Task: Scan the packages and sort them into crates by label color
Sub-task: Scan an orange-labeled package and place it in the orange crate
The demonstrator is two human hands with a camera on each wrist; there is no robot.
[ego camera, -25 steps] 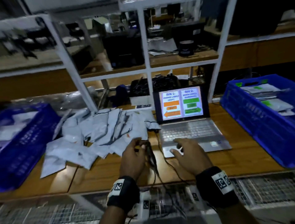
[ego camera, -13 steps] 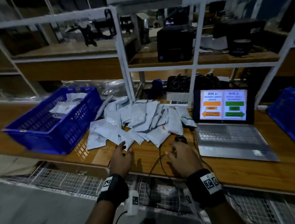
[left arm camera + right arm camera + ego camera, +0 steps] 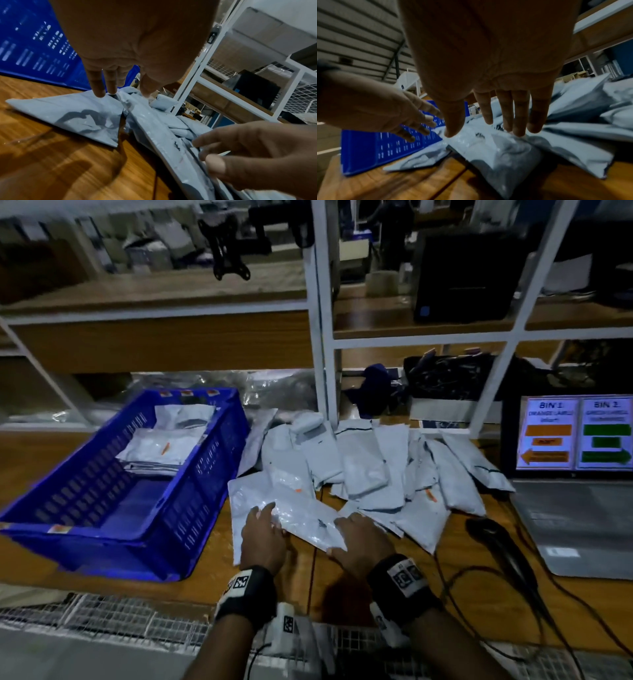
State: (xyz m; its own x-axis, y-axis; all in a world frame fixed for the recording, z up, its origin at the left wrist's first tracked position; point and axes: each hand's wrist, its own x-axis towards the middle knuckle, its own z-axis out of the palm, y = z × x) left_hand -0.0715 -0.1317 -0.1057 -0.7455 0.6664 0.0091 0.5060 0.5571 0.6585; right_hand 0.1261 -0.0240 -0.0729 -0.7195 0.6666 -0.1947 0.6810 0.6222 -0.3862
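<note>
Head view shows both hands laid on one grey package at the near edge of the pile. Fingers of the right hand are straight and spread, their tips pressing the package's upper face without curling round it. Fingers of the left hand are likewise extended, touching the package's left end, with no grip visible. The package lies flat on the wooden worktop, overlapping another grey mailer beneath it. Behind and to the right spreads a heap of similar packages, a few showing small orange marks. Left of the hands stands a blue crate, just beside the pile, holding several packages at its far end. To the right a black handheld scanner lies on the worktop with its cable trailing toward the near edge. Past it sits an open laptop, its screen showing orange and green bin panels.
</note>
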